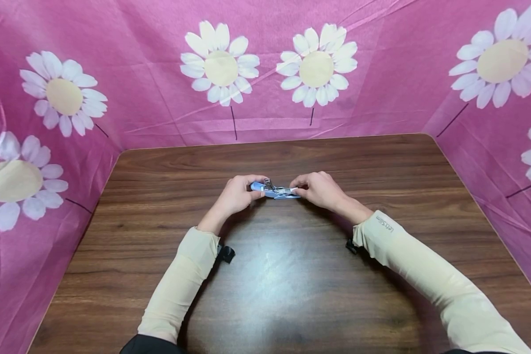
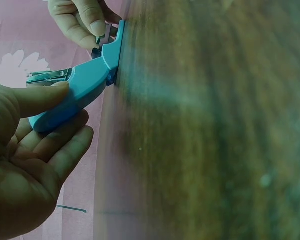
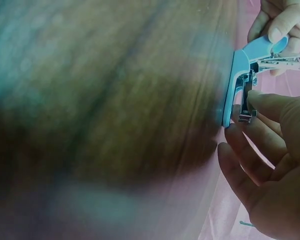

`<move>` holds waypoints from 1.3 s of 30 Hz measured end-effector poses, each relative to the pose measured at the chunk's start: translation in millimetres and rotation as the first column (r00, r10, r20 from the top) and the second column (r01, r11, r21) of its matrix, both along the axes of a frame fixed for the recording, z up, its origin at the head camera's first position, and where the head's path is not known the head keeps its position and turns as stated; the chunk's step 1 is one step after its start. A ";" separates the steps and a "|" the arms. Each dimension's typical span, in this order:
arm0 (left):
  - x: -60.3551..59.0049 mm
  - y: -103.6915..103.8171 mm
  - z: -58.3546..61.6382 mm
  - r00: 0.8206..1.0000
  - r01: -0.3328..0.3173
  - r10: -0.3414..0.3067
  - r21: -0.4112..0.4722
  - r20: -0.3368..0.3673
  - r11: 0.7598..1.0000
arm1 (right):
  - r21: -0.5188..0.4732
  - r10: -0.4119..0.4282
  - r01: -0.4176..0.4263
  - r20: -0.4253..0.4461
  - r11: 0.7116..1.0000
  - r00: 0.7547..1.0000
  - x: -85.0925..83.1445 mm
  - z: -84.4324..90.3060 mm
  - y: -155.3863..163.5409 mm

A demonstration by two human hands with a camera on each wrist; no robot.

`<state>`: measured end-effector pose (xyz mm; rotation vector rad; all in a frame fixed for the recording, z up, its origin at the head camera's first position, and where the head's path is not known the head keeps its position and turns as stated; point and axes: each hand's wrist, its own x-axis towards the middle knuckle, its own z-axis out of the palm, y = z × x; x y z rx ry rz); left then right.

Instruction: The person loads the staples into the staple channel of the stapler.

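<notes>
A light blue stapler (image 1: 270, 193) lies spread apart near the far middle of the table, its metal inner parts exposed. My left hand (image 1: 238, 193) grips the blue top arm at its left end, thumb on the near side and fingers behind, as the left wrist view shows. The metal piece (image 2: 46, 76) of that arm stands out away from the cover. From the other end, my right hand (image 1: 322, 189) pinches the metal staple channel (image 3: 246, 97), thumb on top and fingertips beneath. The blue base (image 3: 229, 102) runs alongside those fingers, close to the tabletop.
The brown wood-grain table (image 1: 274, 295) stretches in front of me and to both sides. A pink cloth (image 1: 150, 73) with white daisies hangs around its back and sides. Black wrist straps (image 1: 226, 253) show beneath the cream sleeves (image 1: 179, 285).
</notes>
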<state>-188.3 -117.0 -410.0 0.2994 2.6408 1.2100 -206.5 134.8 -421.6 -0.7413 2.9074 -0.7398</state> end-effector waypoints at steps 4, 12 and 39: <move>0.2 0.2 0.0 1.000 -0.001 0.001 -0.005 -0.005 1.000 | 0.004 0.002 -0.002 -0.003 1.000 1.000 0.6 0.9 -0.8; 1.8 0.5 -0.5 1.000 -0.007 0.007 0.006 0.002 1.000 | -0.010 0.009 -0.009 -0.020 1.000 1.000 0.5 0.4 0.2; 0.0 0.6 -3.0 1.000 -0.008 0.007 -0.006 -0.012 1.000 | 0.004 0.014 -0.014 -0.008 1.000 1.000 -0.5 -1.5 0.8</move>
